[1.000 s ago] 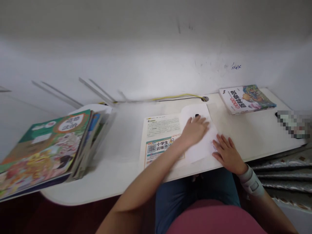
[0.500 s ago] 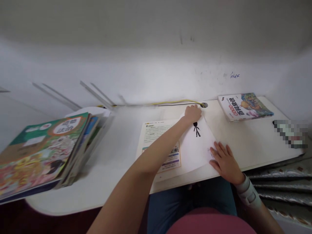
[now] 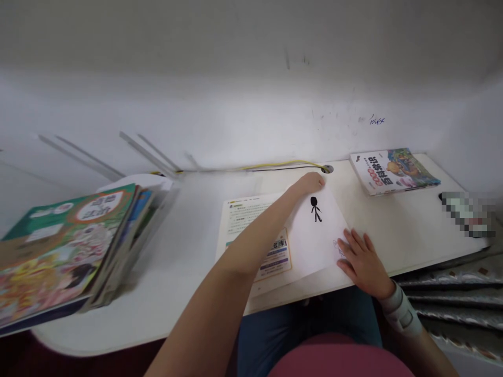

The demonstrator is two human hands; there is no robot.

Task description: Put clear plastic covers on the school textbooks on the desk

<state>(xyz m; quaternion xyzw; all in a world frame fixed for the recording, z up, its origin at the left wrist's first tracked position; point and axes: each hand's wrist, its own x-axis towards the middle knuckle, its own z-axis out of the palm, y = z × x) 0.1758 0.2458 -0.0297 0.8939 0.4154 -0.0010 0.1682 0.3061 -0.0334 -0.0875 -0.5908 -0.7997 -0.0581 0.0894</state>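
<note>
A white sheet of paper [image 3: 310, 246] bearing a black stick figure and a small pen drawing at its right edge lies partly over a printed page [image 3: 245, 217] on the desk. At the far edge of the sheet, my left hand [image 3: 312, 183] is closed with its fingers curled around the paper's top; most fingertips are hidden. My right hand [image 3: 363, 267] rests flat with spread fingers, its tips touching the sheet's lower right edge. My left forearm crosses above the printed page and covers part of it.
A stack of books [image 3: 74, 246] stands at the left of the white desk [image 3: 173, 283]. Another small pile of booklets [image 3: 395, 172] lies at the back right, near a blurred-out object [image 3: 467, 214]. A yellow cable [image 3: 283, 164] runs along the wall into a desk hole.
My left hand has turned at the top of the sheet, and the stick figure's head now shows fully. My right hand stays in place. The view has shifted slightly.
</note>
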